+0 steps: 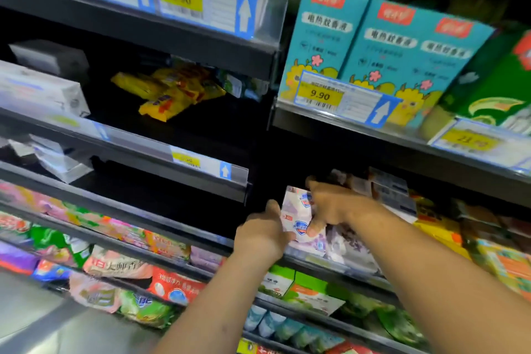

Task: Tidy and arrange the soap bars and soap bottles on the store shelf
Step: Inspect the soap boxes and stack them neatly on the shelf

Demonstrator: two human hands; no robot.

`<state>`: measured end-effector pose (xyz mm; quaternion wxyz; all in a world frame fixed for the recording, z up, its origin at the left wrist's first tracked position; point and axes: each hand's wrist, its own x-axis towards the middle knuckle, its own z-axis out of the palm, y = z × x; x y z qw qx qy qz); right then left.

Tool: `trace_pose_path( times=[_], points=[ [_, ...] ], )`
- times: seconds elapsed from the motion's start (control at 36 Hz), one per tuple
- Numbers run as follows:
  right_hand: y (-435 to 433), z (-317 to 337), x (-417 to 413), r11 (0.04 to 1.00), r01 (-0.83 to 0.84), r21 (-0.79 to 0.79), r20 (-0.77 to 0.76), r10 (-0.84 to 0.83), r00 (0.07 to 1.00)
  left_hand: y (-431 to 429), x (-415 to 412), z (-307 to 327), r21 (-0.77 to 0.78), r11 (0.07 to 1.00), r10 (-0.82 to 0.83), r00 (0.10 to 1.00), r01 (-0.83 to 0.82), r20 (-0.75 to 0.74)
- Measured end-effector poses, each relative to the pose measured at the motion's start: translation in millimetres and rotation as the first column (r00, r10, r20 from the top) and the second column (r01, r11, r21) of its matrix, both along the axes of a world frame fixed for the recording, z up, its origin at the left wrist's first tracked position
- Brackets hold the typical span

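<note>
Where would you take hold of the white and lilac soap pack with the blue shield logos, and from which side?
Probably by its two narrow side edges, coming from the front. The soap pack stands upright, broad face outward, with the shelf above overhead and other packs crowding its right. The left hand holds its left edge, the right hand its upper right.

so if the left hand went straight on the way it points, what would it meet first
The white and lilac soap pack, which the left hand grips at its left edge. The right hand pinches the same pack from the other side. What lies behind is dark, so depth there is unclear.
</note>
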<state>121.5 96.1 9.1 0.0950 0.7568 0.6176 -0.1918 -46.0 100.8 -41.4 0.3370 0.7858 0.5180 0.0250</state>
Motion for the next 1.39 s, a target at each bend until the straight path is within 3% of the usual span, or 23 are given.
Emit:
trace_pose_path(
  times=[0.11,0.31,0.5,0.64,0.72,0.83,0.94,1.03,1.14,1.39],
  points=[
    [-10,8,-8,0.998,0.056,0.034,0.007,-0.056,0.998,-2,-3,3,-0.009,1.0,-0.015,1.0,0.015,-0.011],
    [-29,3,-13,0.922,0.208,0.326,-0.065,-0.198,0.978,2,-2,-4,-0.033,0.997,-0.063,0.997,0.065,0.041],
    [-79,-3,-6,0.637,0.536,0.555,-0.468,-0.293,0.833,4,-5,-3,0.059,0.972,-0.232,0.971,0.228,0.062],
    [-123,1,10,0.407,0.779,0.477,-0.746,-0.281,0.603,9,-4,4,0.062,0.949,-0.312,0.946,0.308,0.091],
    [-141,-7,21,0.337,0.839,0.428,-0.796,-0.3,0.526,16,0,12,0.042,0.951,-0.31,0.946,0.308,0.091],
    [-157,-23,30,0.355,0.837,0.417,-0.741,-0.401,0.539,21,5,18,0.142,0.908,-0.392,0.919,0.394,-0.045],
    [-163,-24,31,0.42,0.752,0.508,-0.599,-0.455,0.659,20,8,23,0.201,0.864,-0.439,0.887,0.461,-0.144],
    [-166,-23,26,0.477,0.768,0.426,-0.586,-0.502,0.637,19,16,23,0.209,0.841,-0.45,0.86,0.499,-0.241],
    [-168,-17,22,0.496,0.737,0.459,-0.508,-0.534,0.676,17,27,23,0.22,0.829,-0.454,0.848,0.515,-0.274],
    [-171,-6,29,0.638,0.62,0.457,-0.332,-0.524,0.784,16,37,21,0.287,0.744,-0.514,0.791,0.603,-0.332]
  ],
)
